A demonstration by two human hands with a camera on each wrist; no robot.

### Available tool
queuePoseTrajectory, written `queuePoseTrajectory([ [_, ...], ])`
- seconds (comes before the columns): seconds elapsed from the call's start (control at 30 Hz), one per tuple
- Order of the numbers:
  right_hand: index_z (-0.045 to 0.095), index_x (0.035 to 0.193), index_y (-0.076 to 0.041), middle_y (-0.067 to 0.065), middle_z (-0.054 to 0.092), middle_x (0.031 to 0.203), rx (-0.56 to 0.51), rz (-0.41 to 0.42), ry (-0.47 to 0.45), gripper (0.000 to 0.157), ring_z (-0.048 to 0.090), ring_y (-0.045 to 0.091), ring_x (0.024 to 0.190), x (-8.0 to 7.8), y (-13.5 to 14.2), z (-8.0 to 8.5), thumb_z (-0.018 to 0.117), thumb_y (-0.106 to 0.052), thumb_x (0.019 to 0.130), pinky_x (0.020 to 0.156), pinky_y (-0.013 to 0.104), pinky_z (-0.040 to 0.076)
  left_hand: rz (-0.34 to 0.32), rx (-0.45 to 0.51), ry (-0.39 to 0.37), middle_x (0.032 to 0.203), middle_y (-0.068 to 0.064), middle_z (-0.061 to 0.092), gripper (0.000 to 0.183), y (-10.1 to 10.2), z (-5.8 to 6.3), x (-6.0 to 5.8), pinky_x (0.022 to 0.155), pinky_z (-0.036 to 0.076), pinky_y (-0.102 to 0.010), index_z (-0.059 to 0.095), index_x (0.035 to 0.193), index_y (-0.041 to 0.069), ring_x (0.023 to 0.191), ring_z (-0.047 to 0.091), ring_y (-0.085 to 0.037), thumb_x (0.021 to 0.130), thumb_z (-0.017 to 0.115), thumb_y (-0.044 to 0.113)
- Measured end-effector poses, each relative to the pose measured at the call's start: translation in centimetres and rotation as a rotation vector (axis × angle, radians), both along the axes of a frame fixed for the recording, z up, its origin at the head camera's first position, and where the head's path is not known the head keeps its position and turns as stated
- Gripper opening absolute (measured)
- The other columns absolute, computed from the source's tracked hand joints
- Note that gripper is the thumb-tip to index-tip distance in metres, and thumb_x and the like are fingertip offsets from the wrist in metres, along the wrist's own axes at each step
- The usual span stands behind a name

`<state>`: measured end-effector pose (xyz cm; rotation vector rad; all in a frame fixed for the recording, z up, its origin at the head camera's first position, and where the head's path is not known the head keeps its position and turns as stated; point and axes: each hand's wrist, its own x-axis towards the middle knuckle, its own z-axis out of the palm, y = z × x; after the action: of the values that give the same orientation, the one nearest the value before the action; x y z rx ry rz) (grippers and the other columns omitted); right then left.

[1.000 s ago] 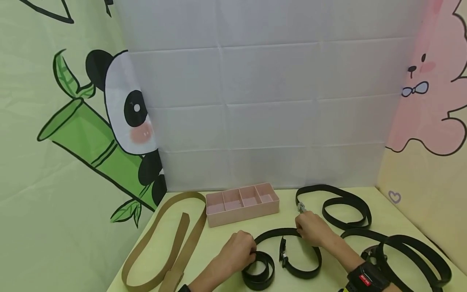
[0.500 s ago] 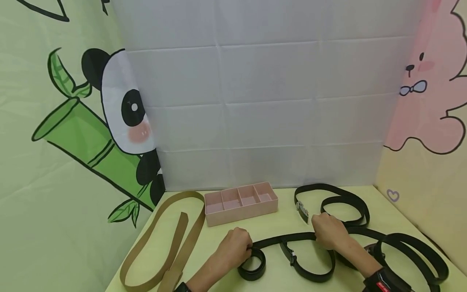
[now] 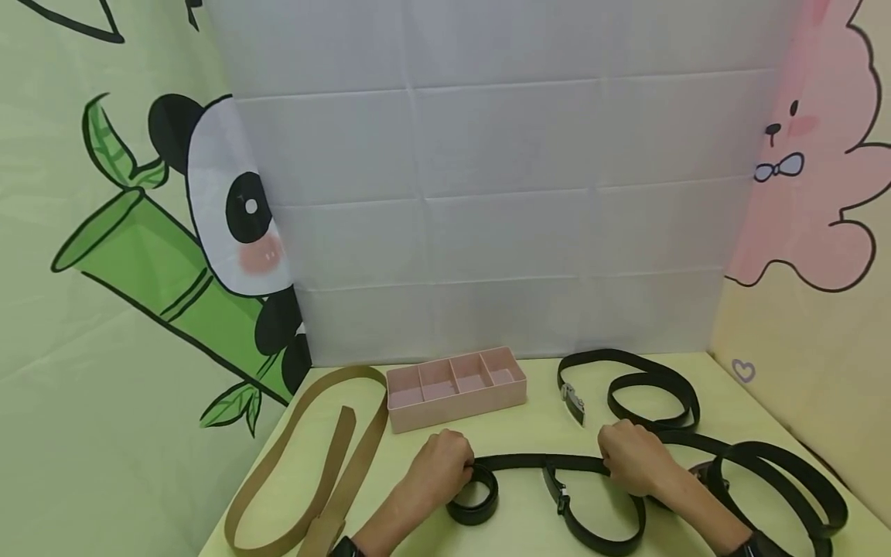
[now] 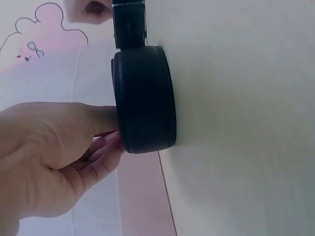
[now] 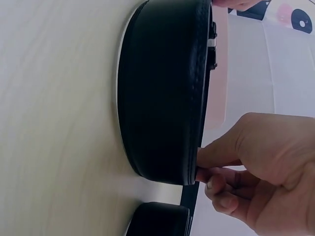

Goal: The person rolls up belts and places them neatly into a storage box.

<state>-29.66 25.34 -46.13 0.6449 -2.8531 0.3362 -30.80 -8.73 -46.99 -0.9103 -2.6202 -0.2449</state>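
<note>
A black belt [image 3: 515, 462] stands on its edge across the front of the table, its middle stretch pulled straight between both hands. My left hand [image 3: 442, 464] pinches it beside a tight coil [image 3: 480, 510] at its left end; that coil fills the middle of the left wrist view. Farther right my right hand [image 3: 636, 456] pinches the belt between thumb and fingers, as the right wrist view shows at its upper edge. From there the belt curves back toward the front, and its buckle end [image 3: 560, 499] lies inside the loop.
At the back stands a pink box [image 3: 455, 406] with several compartments. A tan belt [image 3: 348, 464] lies looped at left. Two more black belts, one coiled at back right [image 3: 654, 422] and one looped at front right [image 3: 786, 472], lie close to my right arm.
My right hand has moved right and toward the front, drawing the curved belt straight. The coil at my left hand has become smaller and tighter, and that hand has shifted slightly left.
</note>
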Motion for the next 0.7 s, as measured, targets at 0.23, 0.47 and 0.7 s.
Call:
queuePoseTrajectory([
  [0.23,0.048,0.051,-0.024,-0.016,0.038,0.05,-0.055,0.137,0.028,0.046,0.031,0.0,0.047,0.6,-0.1,0.1,0.067,0.009,0.076,0.043,0.019,0.028,0.005,0.017,0.022,0.059,0.01,0.055,0.04,-0.9,-0.3,-0.9,0.047,0.039,-0.017,0.057,0.047,0.021,0.057,0.045,-0.001,0.072,0.083,0.004],
  [0.47,0.058,0.055,-0.023,-0.015,0.048,0.053,-0.075,0.197,-0.037,0.039,0.039,0.0,0.048,0.9,0.1,0.5,0.07,0.008,0.076,0.045,0.02,0.036,-0.013,0.052,-0.007,0.059,0.011,0.059,0.029,-1.1,-0.2,-0.9,0.051,0.044,-0.018,0.066,0.055,0.018,0.057,0.049,-0.001,0.073,0.084,0.004],
  [0.7,0.064,0.061,-0.02,-0.015,0.052,0.058,-0.072,0.185,-0.082,0.031,0.044,0.001,0.052,1.1,0.2,0.5,0.072,0.004,0.078,0.046,0.021,0.04,-0.021,0.051,-0.003,0.062,0.006,0.066,0.009,-1.1,-0.3,-1.2,0.055,0.05,-0.022,0.08,0.07,0.012,0.06,0.055,-0.003,0.073,0.084,0.004],
])
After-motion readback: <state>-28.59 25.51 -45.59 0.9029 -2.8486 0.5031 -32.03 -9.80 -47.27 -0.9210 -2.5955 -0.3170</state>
